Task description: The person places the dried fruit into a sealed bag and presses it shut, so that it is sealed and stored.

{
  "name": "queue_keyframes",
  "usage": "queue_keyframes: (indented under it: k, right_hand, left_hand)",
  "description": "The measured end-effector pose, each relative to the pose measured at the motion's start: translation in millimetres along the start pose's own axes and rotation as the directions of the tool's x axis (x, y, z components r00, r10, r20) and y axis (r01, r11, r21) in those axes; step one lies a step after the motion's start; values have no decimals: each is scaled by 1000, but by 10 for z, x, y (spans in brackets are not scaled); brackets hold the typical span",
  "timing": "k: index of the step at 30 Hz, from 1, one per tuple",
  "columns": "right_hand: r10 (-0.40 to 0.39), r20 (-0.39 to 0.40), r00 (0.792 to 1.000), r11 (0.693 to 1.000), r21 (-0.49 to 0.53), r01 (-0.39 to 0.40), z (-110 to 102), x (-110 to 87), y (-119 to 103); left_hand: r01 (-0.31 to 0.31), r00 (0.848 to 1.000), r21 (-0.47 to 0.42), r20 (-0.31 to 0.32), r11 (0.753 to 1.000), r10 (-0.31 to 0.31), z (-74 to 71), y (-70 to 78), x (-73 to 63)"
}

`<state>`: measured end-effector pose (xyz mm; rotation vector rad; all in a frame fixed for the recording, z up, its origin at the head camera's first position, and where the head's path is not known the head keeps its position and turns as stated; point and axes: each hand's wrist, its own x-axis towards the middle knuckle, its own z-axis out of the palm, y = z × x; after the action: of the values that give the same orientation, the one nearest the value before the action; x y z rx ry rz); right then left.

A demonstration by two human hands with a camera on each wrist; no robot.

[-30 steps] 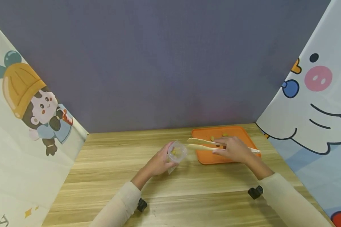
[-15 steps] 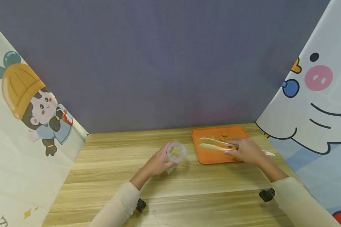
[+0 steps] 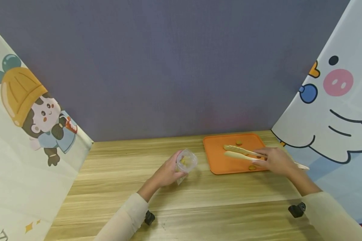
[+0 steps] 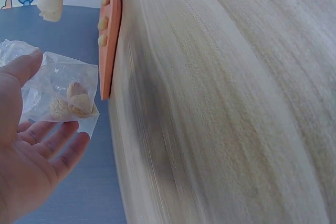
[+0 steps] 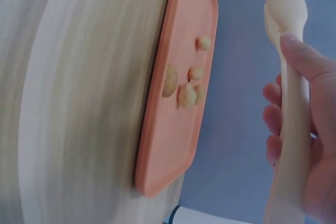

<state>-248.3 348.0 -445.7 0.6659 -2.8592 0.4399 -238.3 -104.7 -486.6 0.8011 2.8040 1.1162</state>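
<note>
My left hand (image 3: 168,171) holds a clear plastic bag (image 3: 190,163) with a round mouth, left of the orange tray. Several tan, nut-like lumps (image 4: 79,100) lie inside the bag in the left wrist view. Cream tongs (image 3: 239,156) are gripped in my right hand (image 3: 279,161), thumb on one arm and fingers curled on the other. The tongs' tips are apart over the tray (image 3: 214,159), with nothing seen between them. More lumps (image 5: 187,95) lie on the tray in the right wrist view; in the head view the hand and tongs partly cover them.
The wood-grain table (image 3: 123,174) runs back to a grey-blue panel (image 3: 169,83). Printed cloths with cartoon figures stand at the left (image 3: 42,110) and right (image 3: 335,110). The tray lies near the table's back right corner.
My right hand and the tongs have moved right, away from the bag and across the tray. A lump near the tray's front edge is now uncovered. The left hand and bag stay nearly still.
</note>
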Motion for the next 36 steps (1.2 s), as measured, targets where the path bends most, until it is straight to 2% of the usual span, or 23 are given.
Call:
queue_keyframes:
  k: [6, 10, 25, 36]
  right_hand:
    - [19, -12, 1000, 1000, -16, -20, 13, -56, 100]
    - [54, 2, 999, 999, -8, -54, 0, -85, 138]
    - [83, 46, 996, 995, -51, -81, 25, -203, 337]
    - [121, 81, 989, 992, -38, -119, 58, -349, 477]
  left_hand:
    - [8, 1000, -2, 8, 1000, -8, -8, -10, -12]
    - [12, 1000, -2, 8, 1000, -12, -19, -18, -6]
    - [14, 1000, -14, -5, 1000, -14, -19, -34, -35]
    - [6, 1000, -13, 0, 1000, -6, -8, -74, -36]
